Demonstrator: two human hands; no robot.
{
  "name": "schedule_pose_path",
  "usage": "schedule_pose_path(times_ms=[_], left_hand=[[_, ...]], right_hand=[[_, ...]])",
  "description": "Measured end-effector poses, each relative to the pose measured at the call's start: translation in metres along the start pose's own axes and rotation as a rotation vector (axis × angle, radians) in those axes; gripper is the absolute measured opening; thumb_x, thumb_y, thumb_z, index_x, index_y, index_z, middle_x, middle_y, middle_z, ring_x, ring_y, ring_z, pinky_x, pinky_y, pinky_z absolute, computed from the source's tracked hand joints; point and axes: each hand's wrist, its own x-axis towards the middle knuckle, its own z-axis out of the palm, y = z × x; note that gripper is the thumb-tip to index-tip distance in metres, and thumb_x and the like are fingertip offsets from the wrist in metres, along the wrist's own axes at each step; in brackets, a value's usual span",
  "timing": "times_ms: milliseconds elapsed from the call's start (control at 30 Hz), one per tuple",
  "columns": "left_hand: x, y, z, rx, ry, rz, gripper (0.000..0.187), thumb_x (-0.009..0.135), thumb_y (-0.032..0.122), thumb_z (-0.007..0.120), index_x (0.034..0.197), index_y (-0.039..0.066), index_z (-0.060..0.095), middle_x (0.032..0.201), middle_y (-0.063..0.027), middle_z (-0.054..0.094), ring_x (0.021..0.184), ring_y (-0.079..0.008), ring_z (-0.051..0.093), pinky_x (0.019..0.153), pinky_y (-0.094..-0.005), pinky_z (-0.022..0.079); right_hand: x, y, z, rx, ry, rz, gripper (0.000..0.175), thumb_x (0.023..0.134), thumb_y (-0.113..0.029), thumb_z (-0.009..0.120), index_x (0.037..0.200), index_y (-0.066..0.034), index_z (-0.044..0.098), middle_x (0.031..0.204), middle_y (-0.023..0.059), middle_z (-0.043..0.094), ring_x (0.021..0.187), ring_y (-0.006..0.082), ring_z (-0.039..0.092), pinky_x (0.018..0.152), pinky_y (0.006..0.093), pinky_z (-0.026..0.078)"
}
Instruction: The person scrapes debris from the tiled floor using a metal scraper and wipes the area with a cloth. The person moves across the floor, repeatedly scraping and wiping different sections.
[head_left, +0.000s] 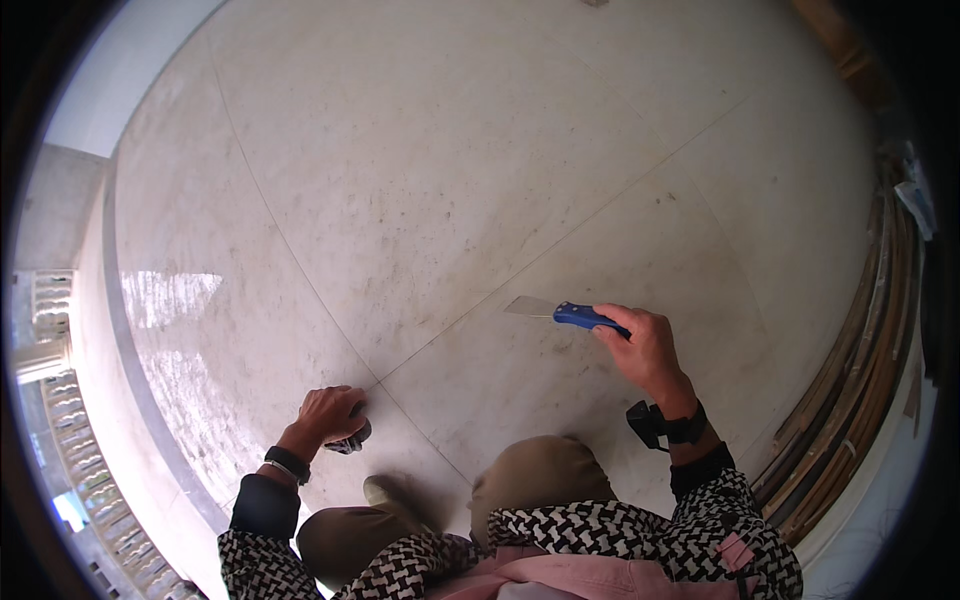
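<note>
My right hand grips the blue handle of a putty knife by its rear end. Its flat metal blade points left over the pale tiled floor; whether the edge touches the tile I cannot tell. Lower left, my left hand has its fingers curled around a dark, wrinkled object. Most of that object is hidden under the palm, so its kind is unclear. My bent knees show just below and between the hands.
Long wooden strips lie bundled along the right side. Small dark specks and stains mark the floor, and thin joints cross near my left hand. A balustrade runs along the far left, beyond a grey border strip.
</note>
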Motion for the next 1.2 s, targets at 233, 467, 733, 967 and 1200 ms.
schedule_pose_path(times_ms=[233,467,733,967,1200], left_hand=[[0.063,0.03,-0.011,0.18,-0.184,0.206,0.02,0.078,0.022,0.059,0.094,0.015,0.068,0.09,-0.0082,0.069,0.087,-0.03,0.067,0.075,-0.0442,0.054],[0.139,0.11,0.003,0.276,-0.113,0.4,0.017,0.075,0.022,0.061,0.088,0.011,0.066,0.088,-0.0107,0.068,0.086,-0.0321,0.066,0.072,-0.0476,0.052],[0.166,0.132,0.045,0.304,-0.161,0.464,0.017,0.074,0.028,0.065,0.081,0.013,0.067,0.076,-0.0118,0.067,0.077,-0.0345,0.067,0.065,-0.0477,0.052],[0.171,0.134,0.046,0.376,-0.211,0.387,0.017,0.071,0.027,0.071,0.08,0.014,0.072,0.079,-0.0111,0.069,0.081,-0.0324,0.069,0.065,-0.0452,0.055],[0.166,0.134,0.063,0.359,-0.118,0.263,0.01,0.07,0.023,0.074,0.079,0.018,0.073,0.078,-0.0066,0.07,0.08,-0.028,0.07,0.066,-0.042,0.056]], right_hand=[[-0.081,0.023,-0.019,-0.213,-0.211,0.201,0.044,0.079,-0.017,0.074,0.119,-0.0118,0.056,0.081,0.0143,0.065,0.075,0.0347,0.066,0.064,0.0423,0.052],[-0.141,0.089,0.058,-0.128,-0.156,0.061,0.051,0.089,-0.02,0.06,0.139,-0.0155,0.046,0.08,0.0191,0.063,0.07,0.0393,0.063,0.06,0.0489,0.05],[-0.212,0.033,0.001,-0.221,-0.426,0.596,0.058,0.088,-0.023,0.063,0.143,-0.0185,0.046,0.071,0.0187,0.059,0.059,0.0385,0.062,0.055,0.0503,0.051],[-0.049,0.045,0.057,-0.21,-0.009,0.224,0.05,0.091,-0.023,0.06,0.139,-0.018,0.05,0.072,0.0201,0.059,0.063,0.041,0.06,0.06,0.05,0.051],[-0.15,0.005,0.033,-0.316,-0.572,0.401,0.056,0.09,-0.026,0.061,0.144,-0.0174,0.046,0.069,0.0198,0.057,0.053,0.0365,0.061,0.049,0.0494,0.051]])
